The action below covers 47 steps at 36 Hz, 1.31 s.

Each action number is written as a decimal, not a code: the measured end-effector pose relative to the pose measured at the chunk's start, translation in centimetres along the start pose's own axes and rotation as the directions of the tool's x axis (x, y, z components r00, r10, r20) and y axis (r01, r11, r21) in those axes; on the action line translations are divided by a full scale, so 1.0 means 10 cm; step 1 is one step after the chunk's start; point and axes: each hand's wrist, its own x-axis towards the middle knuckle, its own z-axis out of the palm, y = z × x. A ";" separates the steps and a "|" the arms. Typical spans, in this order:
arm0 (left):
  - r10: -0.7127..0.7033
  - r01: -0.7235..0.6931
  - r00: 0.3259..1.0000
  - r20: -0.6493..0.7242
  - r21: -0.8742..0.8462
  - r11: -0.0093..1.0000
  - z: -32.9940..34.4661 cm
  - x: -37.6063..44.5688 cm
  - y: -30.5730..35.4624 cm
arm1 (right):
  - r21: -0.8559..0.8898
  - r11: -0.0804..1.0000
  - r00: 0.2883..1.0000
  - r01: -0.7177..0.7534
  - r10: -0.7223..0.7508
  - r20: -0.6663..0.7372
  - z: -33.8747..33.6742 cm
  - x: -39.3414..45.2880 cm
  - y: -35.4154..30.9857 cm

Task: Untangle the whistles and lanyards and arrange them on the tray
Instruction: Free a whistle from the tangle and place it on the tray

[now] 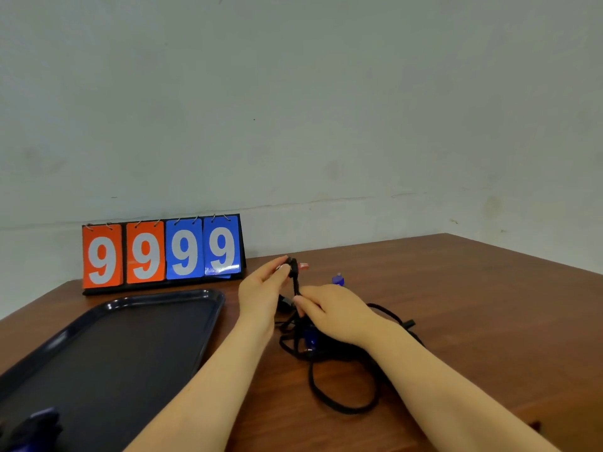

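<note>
Lanyards [329, 360]: black tangle on bench [456, 305], right of tray [208, 324].
Left hand [261, 295]: fingers pinching a raised cord end.
Right hand [336, 311]: fingers pinching the cord lower down.
Risk: pulling likely tightens knots; red whistle [303, 266] may snag.

Even, soft, fairly dim indoor light w/ a greenish cast on the wall [326, 93]. Faint shadows only under the forearms and lanyards [342, 399]. Mild sheen on the tray [208, 296] rim. Wide-angle bend warps the tabletop [489, 321] edges (near-left corner blurred); overall slightly soft.
</note>
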 end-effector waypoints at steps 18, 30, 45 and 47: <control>-0.034 -0.121 0.900 0.434 0.323 0.939 0.03 -0.10 0.07 | 0.572 0.816 0.817 -0.084 0.385 -0.429 -0.15 0.04 0.22; -0.100 0.238 0.933 0.345 -0.386 0.891 0.08 -0.10 0.13 | 0.551 0.826 0.877 -0.120 0.348 -0.331 -0.11 0.04 0.15; 0.213 -0.262 0.965 0.154 0.538 0.801 0.00 0.02 -0.01 | 0.077 0.994 0.951 -0.076 0.096 -0.295 0.01 0.03 0.18; 0.216 -0.263 0.965 0.151 0.583 0.769 -0.01 0.02 0.00 | 0.069 0.994 0.936 -0.083 0.101 -0.337 0.00 0.04 0.19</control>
